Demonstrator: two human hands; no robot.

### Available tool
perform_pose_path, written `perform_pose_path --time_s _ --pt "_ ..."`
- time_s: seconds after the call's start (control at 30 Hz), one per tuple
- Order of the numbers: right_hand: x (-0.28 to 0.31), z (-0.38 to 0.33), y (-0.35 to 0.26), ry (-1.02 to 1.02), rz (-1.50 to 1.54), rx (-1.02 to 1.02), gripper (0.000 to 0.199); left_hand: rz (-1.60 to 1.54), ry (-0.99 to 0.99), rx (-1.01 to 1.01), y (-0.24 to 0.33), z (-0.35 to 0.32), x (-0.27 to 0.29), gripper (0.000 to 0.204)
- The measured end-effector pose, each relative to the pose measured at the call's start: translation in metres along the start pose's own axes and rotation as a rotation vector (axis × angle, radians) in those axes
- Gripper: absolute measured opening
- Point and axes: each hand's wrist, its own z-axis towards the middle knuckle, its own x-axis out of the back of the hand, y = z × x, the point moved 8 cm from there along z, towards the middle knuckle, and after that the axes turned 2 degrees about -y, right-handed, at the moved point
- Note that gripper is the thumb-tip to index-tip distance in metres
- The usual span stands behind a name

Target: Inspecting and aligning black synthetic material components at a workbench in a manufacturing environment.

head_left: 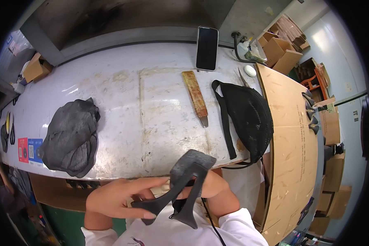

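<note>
Just off the table's near edge, both my hands hold dark grey shoe heels (188,164), which appear to be two tapering pieces side by side. They share a broad worn top and spread apart downward. My left hand (119,199) closes on the left piece, with its thumb near the lower tip and its fingers higher up. My right hand (213,190) grips from behind on the right; the heels hide most of its fingers. On the table beyond lies a scraper-like knife (194,94) with a worn tan handle and a short metal blade.
A crumpled dark cloth (71,137) lies left on the white table (119,110), beside red and blue cards (30,149). A black bag (248,119) with a strap lies right. A phone (207,48) stands at the back. Cardboard (291,139) covers the right side.
</note>
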Motion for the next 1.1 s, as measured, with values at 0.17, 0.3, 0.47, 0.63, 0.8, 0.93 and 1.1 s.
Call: perform_pose_path --time_s 0.17,0.3,0.47,0.63,0.8,0.93,1.1 --pt "-0.003 0.001 0.009 -0.034 -0.056 -0.007 0.019 -0.044 0.076 0.027 0.014 0.018 -0.015 0.101" --pt "0.007 -0.001 -0.024 -0.051 0.263 0.347 0.025 0.080 0.162 -0.239 0.025 0.010 -0.011 0.091" --pt "0.026 -0.008 -0.013 0.004 0.435 0.559 0.038 0.213 0.138 -0.258 0.035 0.008 -0.015 0.075" --pt "0.009 -0.013 0.000 -0.139 0.064 0.212 0.021 0.142 0.169 -0.283 0.034 0.013 -0.013 0.067" --pt "-0.004 0.002 -0.019 -0.156 0.130 0.409 0.027 0.029 0.169 -0.216 0.026 0.013 -0.014 0.064" --pt "-0.017 0.012 -0.020 -0.123 0.224 0.288 0.026 0.030 0.136 -0.314 0.025 0.014 -0.015 0.064" --pt "-0.034 0.007 -0.016 -0.492 0.723 0.222 0.032 0.061 -0.006 -0.297 0.026 0.012 -0.015 0.060"
